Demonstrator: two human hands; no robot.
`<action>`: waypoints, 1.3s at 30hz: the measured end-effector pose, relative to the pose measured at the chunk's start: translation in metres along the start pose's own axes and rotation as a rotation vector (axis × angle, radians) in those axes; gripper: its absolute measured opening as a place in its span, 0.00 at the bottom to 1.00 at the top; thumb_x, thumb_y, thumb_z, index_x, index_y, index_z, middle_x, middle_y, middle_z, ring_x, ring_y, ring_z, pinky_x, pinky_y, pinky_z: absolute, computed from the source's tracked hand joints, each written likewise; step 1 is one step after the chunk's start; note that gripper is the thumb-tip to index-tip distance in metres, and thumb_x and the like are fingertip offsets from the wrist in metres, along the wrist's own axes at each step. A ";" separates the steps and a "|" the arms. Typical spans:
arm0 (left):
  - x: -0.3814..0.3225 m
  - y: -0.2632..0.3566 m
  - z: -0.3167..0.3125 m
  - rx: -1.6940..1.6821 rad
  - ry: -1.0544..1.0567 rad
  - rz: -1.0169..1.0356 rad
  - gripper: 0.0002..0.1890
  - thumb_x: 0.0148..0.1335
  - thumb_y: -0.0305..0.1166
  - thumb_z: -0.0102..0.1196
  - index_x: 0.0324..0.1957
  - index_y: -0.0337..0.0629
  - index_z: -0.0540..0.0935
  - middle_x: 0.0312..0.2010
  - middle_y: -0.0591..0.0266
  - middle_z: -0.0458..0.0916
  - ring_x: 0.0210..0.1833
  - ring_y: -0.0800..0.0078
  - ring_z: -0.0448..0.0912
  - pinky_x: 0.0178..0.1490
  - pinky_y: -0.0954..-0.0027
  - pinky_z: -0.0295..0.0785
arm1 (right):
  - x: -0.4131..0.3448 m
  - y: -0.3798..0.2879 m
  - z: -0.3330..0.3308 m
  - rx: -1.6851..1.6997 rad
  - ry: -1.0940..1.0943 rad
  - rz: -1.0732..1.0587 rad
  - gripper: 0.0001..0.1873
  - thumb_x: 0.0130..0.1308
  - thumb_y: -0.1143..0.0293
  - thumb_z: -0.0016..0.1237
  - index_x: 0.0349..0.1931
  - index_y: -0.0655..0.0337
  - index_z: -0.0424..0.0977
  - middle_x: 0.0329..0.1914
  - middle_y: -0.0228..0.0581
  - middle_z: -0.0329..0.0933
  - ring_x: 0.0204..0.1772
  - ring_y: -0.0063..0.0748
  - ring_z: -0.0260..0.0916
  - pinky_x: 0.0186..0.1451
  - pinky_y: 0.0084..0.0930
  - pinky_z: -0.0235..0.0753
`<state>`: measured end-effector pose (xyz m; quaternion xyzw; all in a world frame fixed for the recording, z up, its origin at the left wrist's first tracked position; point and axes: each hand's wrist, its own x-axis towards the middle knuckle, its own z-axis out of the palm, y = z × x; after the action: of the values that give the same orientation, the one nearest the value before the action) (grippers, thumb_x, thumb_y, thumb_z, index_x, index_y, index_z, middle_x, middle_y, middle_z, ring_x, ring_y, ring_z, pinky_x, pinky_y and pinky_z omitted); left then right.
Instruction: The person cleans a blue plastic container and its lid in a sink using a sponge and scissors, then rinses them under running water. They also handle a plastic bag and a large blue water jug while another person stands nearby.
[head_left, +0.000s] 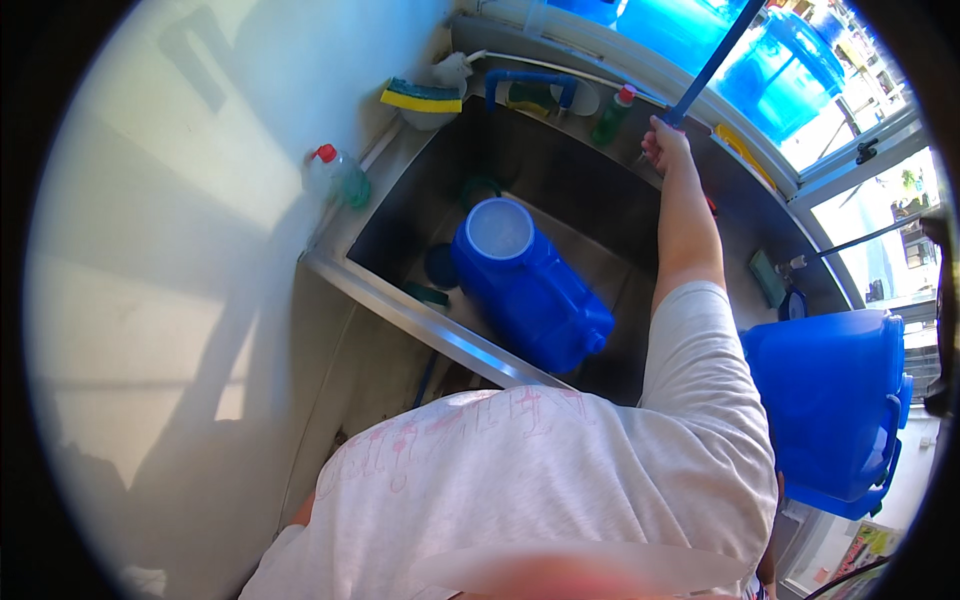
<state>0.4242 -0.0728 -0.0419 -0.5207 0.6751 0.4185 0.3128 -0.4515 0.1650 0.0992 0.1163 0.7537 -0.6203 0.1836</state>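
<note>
My right hand (664, 145) reaches over the sink's back ledge, its fingers curled at the lower end of a blue pipe (712, 64). Whatever lies inside the fingers is hidden. My left hand is out of view. In the stainless steel sink (442, 334) a blue plastic water jug (525, 300) lies tilted, its wide round mouth (499, 229) facing up, with a small spout at the lower end. A dark round lid (441, 266) and a green ring-shaped piece (426, 294) are beside it on the sink floor.
Along the ledge are a yellow-green sponge (422, 96) on a white container, a toilet-type brush (452, 69), a green bottle (615, 115) and a blue pipe fitting (531, 77). A clear bottle (341, 176) stands left. Large blue containers (825, 397) stand right; a wall borders the left.
</note>
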 end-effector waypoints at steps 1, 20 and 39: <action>0.001 0.000 0.000 -0.001 0.003 0.005 0.17 0.61 0.38 0.56 0.46 0.38 0.83 0.43 0.48 0.83 0.47 0.60 0.82 0.51 0.65 0.75 | 0.000 0.000 0.000 -0.004 0.003 0.004 0.15 0.67 0.49 0.52 0.34 0.50 0.74 0.20 0.25 0.74 0.19 0.24 0.74 0.21 0.26 0.69; 0.007 0.017 0.012 0.038 -0.052 0.063 0.13 0.60 0.34 0.57 0.44 0.39 0.84 0.40 0.50 0.85 0.45 0.62 0.83 0.48 0.65 0.76 | -0.003 -0.002 -0.003 -0.018 -0.042 0.014 0.15 0.67 0.48 0.52 0.36 0.47 0.74 0.21 0.26 0.75 0.21 0.24 0.74 0.21 0.28 0.69; -0.050 0.265 -0.061 0.252 -0.204 0.742 0.11 0.61 0.35 0.59 0.41 0.39 0.83 0.33 0.57 0.85 0.36 0.67 0.82 0.43 0.68 0.76 | -0.037 0.017 0.045 -0.024 -0.347 0.064 0.22 0.70 0.56 0.51 0.46 0.71 0.72 0.38 0.48 0.81 0.37 0.39 0.82 0.39 0.35 0.84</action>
<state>0.1820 -0.0766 0.0927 -0.1550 0.8289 0.4663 0.2672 -0.4049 0.1268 0.0922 0.0291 0.7139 -0.6158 0.3320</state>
